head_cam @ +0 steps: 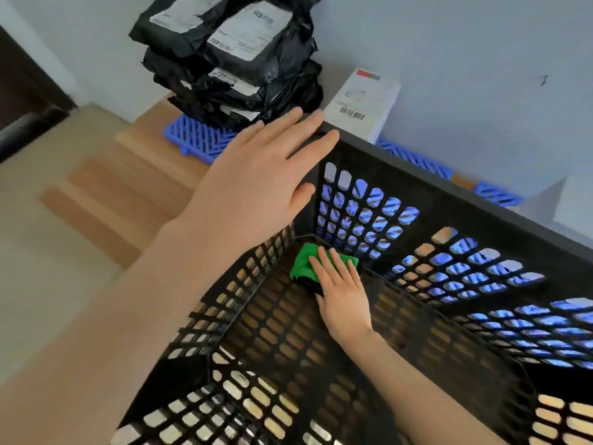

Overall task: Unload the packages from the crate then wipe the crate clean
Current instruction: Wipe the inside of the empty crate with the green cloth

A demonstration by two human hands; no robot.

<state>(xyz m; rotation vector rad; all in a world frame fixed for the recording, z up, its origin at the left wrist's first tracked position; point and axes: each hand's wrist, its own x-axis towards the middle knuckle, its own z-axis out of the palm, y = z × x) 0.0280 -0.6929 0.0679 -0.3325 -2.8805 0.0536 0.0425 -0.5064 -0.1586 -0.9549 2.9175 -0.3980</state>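
- Black crate (449, 184): anything left inside?
- No packages (231, 59). They lie stacked on a blue mat (192, 136) by the wall, with a white one (362, 104) just beside. The crate stands on the floor (80, 203) near them, and holds only a green cloth (303, 263), at the far corner of its bottom.
- So the step is wiping?
- I judge so. Unloading looks done, and wiping is in hand.
- Right hand (343, 297)?
- It reaches down inside, palm down, fingers straight and close together, pressing the cloth flat on the bottom. It grips nothing.
- Left hand (256, 181)?
- Laid flat on the rim at that same corner, fingers straight and a little apart. Steadying, I think.
- And next?
- The cloth sits tight in the corner, so the stroke likely has to draw back along the bottom or climb the perforated walls. That calls for even pressure, so the cloth does not snag in the holes, and a firm left hand against sliding.
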